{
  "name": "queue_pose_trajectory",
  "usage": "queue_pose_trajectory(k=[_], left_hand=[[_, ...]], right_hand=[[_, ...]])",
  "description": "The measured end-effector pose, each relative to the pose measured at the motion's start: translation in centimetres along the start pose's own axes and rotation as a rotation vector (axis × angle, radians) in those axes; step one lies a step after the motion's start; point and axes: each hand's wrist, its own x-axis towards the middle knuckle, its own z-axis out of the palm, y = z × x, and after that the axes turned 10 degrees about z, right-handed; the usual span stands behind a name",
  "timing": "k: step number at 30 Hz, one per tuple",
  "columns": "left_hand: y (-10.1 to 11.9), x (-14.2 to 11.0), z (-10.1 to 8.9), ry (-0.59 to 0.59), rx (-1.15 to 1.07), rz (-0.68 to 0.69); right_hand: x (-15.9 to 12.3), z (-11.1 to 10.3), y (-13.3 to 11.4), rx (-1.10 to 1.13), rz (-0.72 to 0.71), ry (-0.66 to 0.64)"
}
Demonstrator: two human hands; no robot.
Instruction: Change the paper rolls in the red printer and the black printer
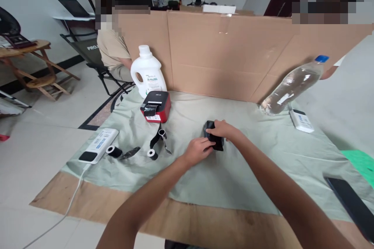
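In the middle of the cloth stands a small black printer (pixel 218 141), with a dark strip hanging from its front. My right hand (pixel 224 129) grips it from the top and right side, its fingers bent over the upper part. From the left, my left hand (pixel 199 151) closes on the lower front, fingertips against the dark strip. Both hands partly cover the printer. Left of them lie two small rolls, one white-rimmed black roll (pixel 152 154) and another with a dark loose strip (pixel 154 136). A third black roll (pixel 113 151) trails a strip too.
A red and black printer (pixel 157 107) stands by a white detergent jug (pixel 148 72). A cabled white power bank (pixel 99 146) lies left. A clear bottle (pixel 292 87) leans on the cardboard (pixel 210 54); a white device (pixel 301 120) and phone (pixel 350 204) lie right. People sit beyond.
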Motion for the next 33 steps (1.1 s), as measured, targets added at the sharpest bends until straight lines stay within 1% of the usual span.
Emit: queue_pose_trajectory(k=[3,4,5,7,9,11,13,15,17,19,20,22,24,25,26,27,28,29,30,31,33], left_hand=[[0.4,-0.4,-0.3,-0.075,0.021,0.097],[0.7,-0.4,-0.5,-0.117,0.018,0.143],[1.0,-0.5,-0.6,-0.165,0.008,0.189],[1.7,-0.5,-0.7,-0.268,-0.021,0.250],[2.4,-0.5,-0.6,-0.370,-0.043,0.276],[2.8,-0.6,-0.3,-0.454,-0.049,0.287],[2.9,-0.8,0.1,-0.512,-0.048,0.283],[2.9,-0.9,0.3,-0.543,-0.062,0.270],[2.7,-1.1,0.4,-0.556,-0.081,0.266],[2.6,-1.1,0.4,-0.557,-0.092,0.261],[2.5,-1.1,0.4,-0.555,-0.094,0.257],[2.7,-1.0,0.5,-0.541,-0.099,0.255],[3.3,-0.6,0.1,-0.502,-0.105,0.261],[3.7,-0.4,-0.3,-0.463,-0.110,0.255],[4.0,0.0,-1.1,-0.406,-0.113,0.241],[4.2,0.4,-2.2,-0.329,-0.113,0.215],[4.1,0.8,-3.7,-0.228,-0.102,0.173],[3.6,1.2,-5.5,-0.113,-0.081,0.117],[2.8,1.5,-7.6,0.020,-0.045,0.045],[1.4,1.7,-9.8,0.162,0.000,-0.046],[-2.4,1.8,-14.4,0.439,0.035,-0.284]], right_hand=[[-2.2,2.0,-1.6,-0.068,0.181,0.054],[-2.7,2.5,-1.9,-0.066,0.195,0.067],[-3.0,2.7,-1.8,-0.051,0.181,0.082],[-3.3,2.4,-0.5,-0.016,0.129,0.129],[-3.1,1.0,2.7,0.019,0.100,0.208],[-2.5,-1.2,7.6,0.066,0.125,0.307],[-1.9,-3.4,13.3,0.098,0.193,0.414],[-1.2,-5.2,18.7,0.079,0.283,0.505],[-0.7,-6.2,22.9,0.063,0.358,0.565],[-0.5,-6.6,25.7,0.037,0.466,0.566],[-0.4,-6.6,26.6,0.029,0.521,0.548],[-0.3,-6.6,27.6,0.039,0.606,0.479],[-0.1,-6.9,27.6,0.064,0.676,0.412],[0.2,-7.0,27.0,0.064,0.704,0.406],[0.5,-7.1,26.0,0.048,0.707,0.425],[0.9,-7.1,24.5,0.022,0.673,0.468],[1.4,-6.8,22.4,-0.004,0.590,0.519],[2.0,-6.1,19.9,-0.017,0.458,0.551],[2.5,-5.2,16.9,-0.011,0.296,0.560],[2.9,-3.9,13.4,0.017,0.122,0.517],[3.6,-0.7,5.9,0.140,-0.155,0.366]])
